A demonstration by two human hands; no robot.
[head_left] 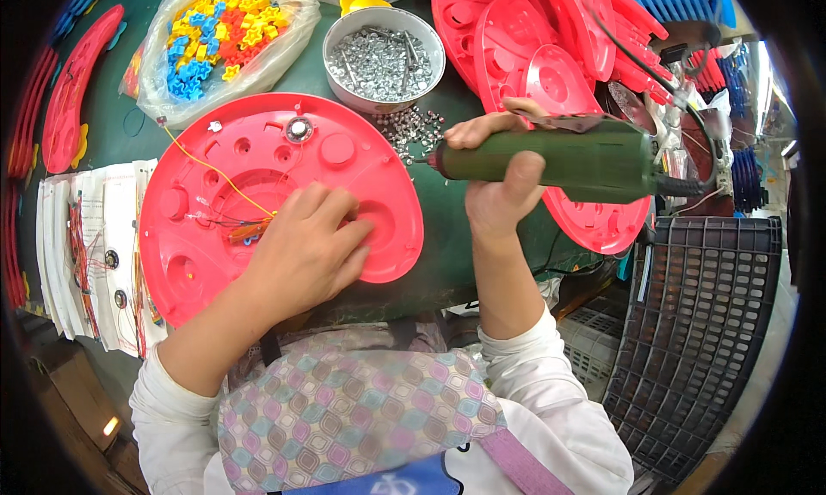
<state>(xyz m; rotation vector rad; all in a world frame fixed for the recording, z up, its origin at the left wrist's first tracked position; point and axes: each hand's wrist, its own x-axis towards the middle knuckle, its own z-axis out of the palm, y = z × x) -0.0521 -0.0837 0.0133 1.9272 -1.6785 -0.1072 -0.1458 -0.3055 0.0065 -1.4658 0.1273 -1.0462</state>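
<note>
Patterned apron [344,409], green worktable [447,228], black crate [705,323]

Metal bowl of screws [383,61]; bag of coloured plastic bits [219,35]; dark crate [701,323].

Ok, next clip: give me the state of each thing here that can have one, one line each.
Left hand: flat on the red plastic shell, palm down.
Right hand: gripping the green electric screwdriver.
Green electric screwdriver: held level, tip toward the loose screws.
Red plastic shell: lying inner side up, wires exposed.
Metal bowl: open, holding many screws.
Plastic bag: open, holding coloured pieces.
Loose screws: scattered beside the bowl.
</note>
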